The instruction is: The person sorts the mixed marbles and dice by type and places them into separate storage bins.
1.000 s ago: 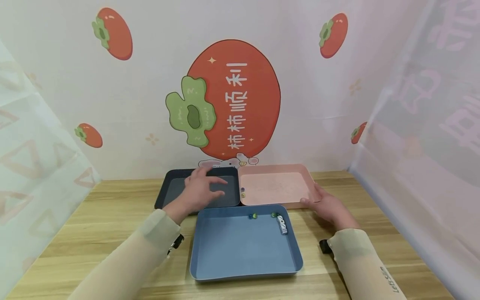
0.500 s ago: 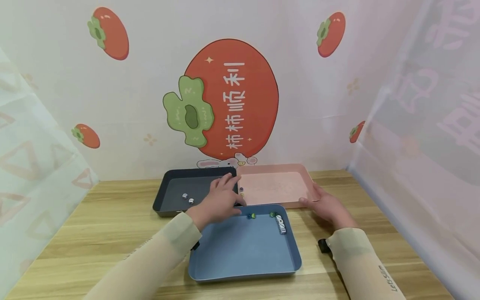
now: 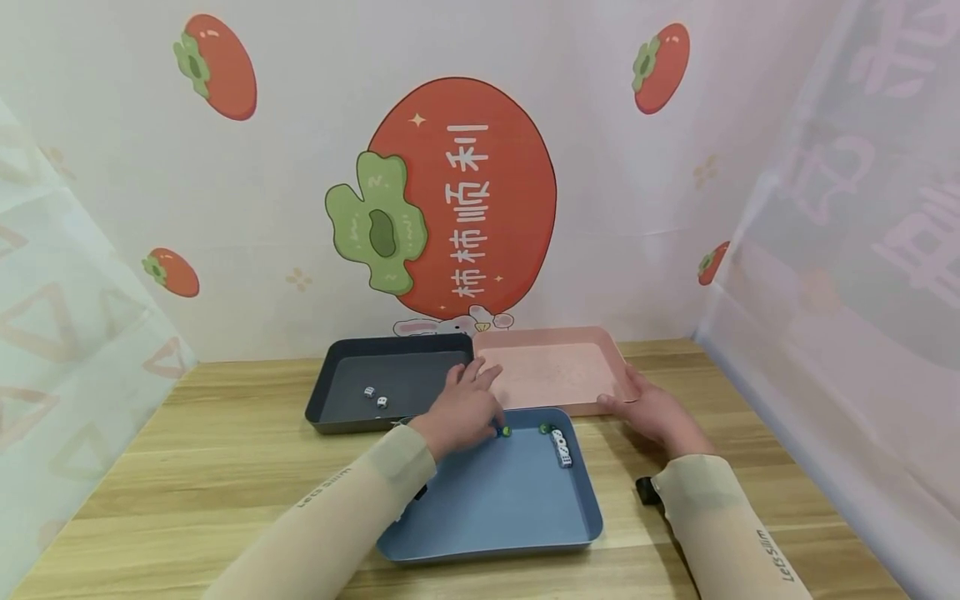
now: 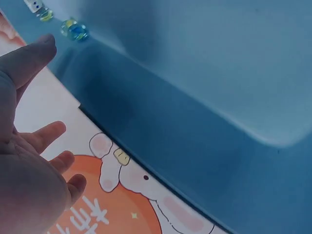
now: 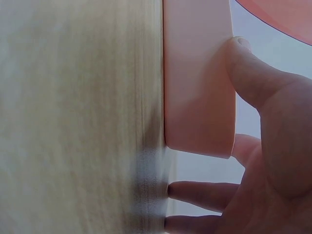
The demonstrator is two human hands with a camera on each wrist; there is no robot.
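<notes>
My left hand [image 3: 467, 412] reaches over the back rim of the blue tray [image 3: 517, 508], fingers spread and holding nothing. In the left wrist view its thumb tip is close to yellow-and-blue glass marbles [image 4: 74, 30] beside the tray's wall. Another green marble [image 3: 544, 428] lies in the back right corner, with a row of white dice [image 3: 561, 450] against the right wall. My right hand [image 3: 660, 417] holds the near right corner of the pink tray [image 3: 555, 337], thumb on the rim [image 5: 233, 97] and index finger behind the corner, other fingers stretched toward the table.
A black tray [image 3: 318, 400] with white dice [image 3: 376, 397] inside stands at the back left, side by side with the pink tray. All three trays sit close together on the wooden table [image 3: 187, 483]. A printed cloth [image 3: 300, 208] rises behind them.
My left hand has moved right and toward me, from over the black tray to the blue tray's back rim, uncovering dice in the black tray. My right hand has stayed at the pink tray.
</notes>
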